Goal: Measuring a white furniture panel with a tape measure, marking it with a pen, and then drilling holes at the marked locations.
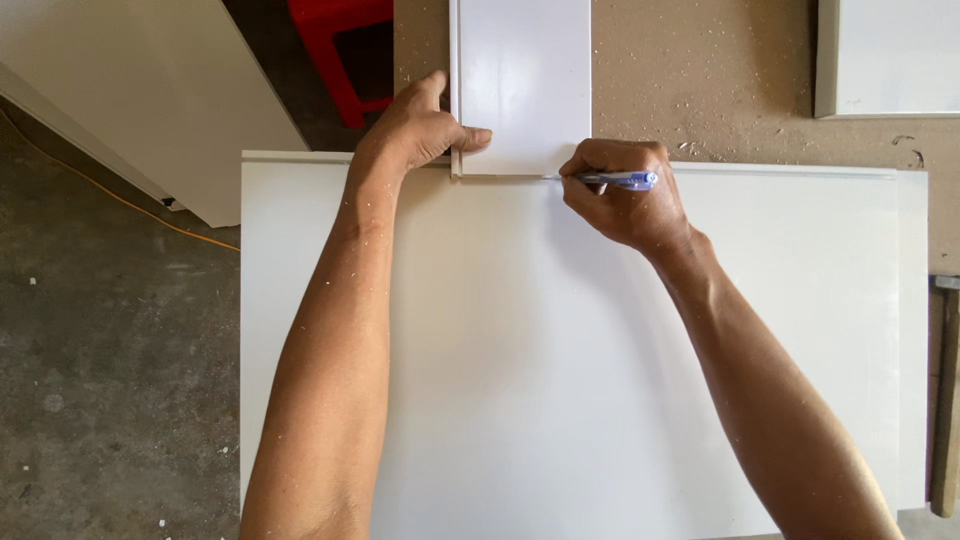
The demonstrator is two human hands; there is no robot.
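Head view, looking down; large white panel (pixel 560 380) lies flat on a brown tabletop (pixel 720 80) dusted with sawdust; panel's left part overhangs the grey floor (pixel 110 380). A narrow white strip (pixel 522 80) lies on the tabletop beyond the panel, its near end butted against, or just over, the panel's far edge; which of the two cannot be told. Left hand (pixel 420 130) is curled around the strip's near left corner, thumb lying across the strip's face, fingers down its left side; grip is narrow, pressing the strip. Right hand (pixel 622 195) is closed around a blue pen (pixel 620 180); pen lies nearly level, tip pointing left, touching the line where strip end meets panel, at the strip's near right corner. Both forearms cross the panel from the near edge; flecks of dust on the skin. Another white panel (pixel 890 55) lies at the tabletop's far right, well apart from the hands; a red stool (pixel 335 50) stands on the floor left of the strip; a white board (pixel 150 90) leans at upper left; an orange cord (pixel 120 195) runs across the floor below it.
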